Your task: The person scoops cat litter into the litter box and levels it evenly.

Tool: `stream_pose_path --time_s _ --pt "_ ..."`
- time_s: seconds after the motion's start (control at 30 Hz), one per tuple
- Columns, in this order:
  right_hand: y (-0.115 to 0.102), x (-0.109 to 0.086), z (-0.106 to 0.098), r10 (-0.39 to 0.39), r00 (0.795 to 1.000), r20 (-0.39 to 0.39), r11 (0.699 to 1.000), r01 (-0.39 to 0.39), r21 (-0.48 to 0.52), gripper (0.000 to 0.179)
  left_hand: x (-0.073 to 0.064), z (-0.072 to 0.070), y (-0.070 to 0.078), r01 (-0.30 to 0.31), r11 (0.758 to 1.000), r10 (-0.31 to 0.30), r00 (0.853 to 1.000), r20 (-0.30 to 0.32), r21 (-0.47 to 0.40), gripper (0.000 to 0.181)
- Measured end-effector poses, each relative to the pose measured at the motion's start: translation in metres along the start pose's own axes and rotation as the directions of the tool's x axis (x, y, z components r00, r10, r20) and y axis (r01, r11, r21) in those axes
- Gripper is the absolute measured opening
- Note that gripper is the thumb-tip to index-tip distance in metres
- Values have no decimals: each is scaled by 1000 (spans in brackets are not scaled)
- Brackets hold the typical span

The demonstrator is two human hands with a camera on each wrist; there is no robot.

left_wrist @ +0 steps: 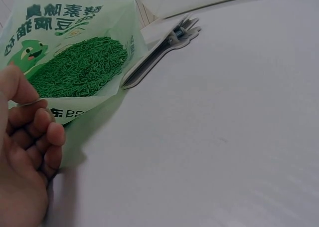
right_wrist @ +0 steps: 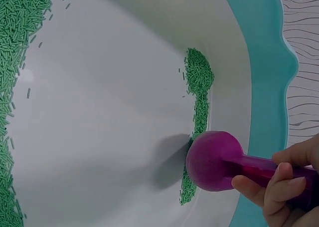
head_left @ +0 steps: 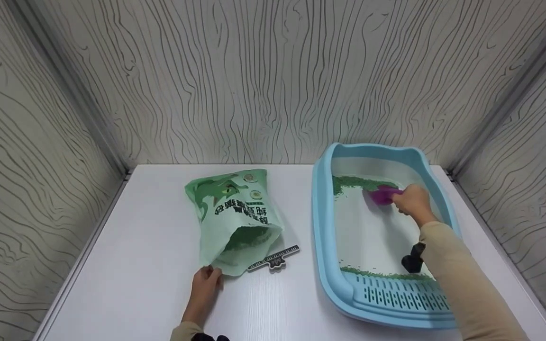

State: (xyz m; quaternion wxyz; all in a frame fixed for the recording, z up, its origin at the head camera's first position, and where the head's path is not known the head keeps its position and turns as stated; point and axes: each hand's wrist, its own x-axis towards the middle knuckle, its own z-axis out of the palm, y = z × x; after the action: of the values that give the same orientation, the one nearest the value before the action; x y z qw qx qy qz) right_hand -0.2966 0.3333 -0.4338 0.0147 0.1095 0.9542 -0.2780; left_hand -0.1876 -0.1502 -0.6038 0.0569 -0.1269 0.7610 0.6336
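My left hand [head_left: 204, 289] pinches the near rim of a green cat litter bag [head_left: 216, 232], which lies with its mouth gaping toward me. Inside the bag, green pellets [left_wrist: 84, 67] show in the left wrist view. Over to the right, my right hand [head_left: 414, 201] grips the handle of a purple scoop [right_wrist: 214, 159]. The scoop's round bowl is at the far end of a blue litter box [head_left: 323, 227], overlapping a thin strip of green litter [right_wrist: 199, 72] along the far wall. The rounded back of the bowl faces the right wrist camera, hiding what the scoop holds.
A bag clip [head_left: 277, 261] with a dark striped bar lies on the white table [head_left: 135, 265] beside the bag's mouth. More pellets line the box's near end, by its slotted blue step [head_left: 396, 298]. Wood-grain panels [head_left: 254, 80] enclose the table's back and sides.
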Motion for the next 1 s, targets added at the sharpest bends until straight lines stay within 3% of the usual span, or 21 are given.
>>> stream_pose_path --time_s 0.47,0.83,1.0 --pt "-18 2 10 -30 999 19 1000 30 -4 34 -2 -1 0 -26 999 26 999 -21 34 10" --pt "-32 4 18 -51 999 20 999 51 -15 34 0 -1 0 3 999 -2 999 -39 35 11" --pt "-40 5 20 -68 997 34 997 69 -28 36 0 0 -3 -32 999 33 999 -41 28 10"
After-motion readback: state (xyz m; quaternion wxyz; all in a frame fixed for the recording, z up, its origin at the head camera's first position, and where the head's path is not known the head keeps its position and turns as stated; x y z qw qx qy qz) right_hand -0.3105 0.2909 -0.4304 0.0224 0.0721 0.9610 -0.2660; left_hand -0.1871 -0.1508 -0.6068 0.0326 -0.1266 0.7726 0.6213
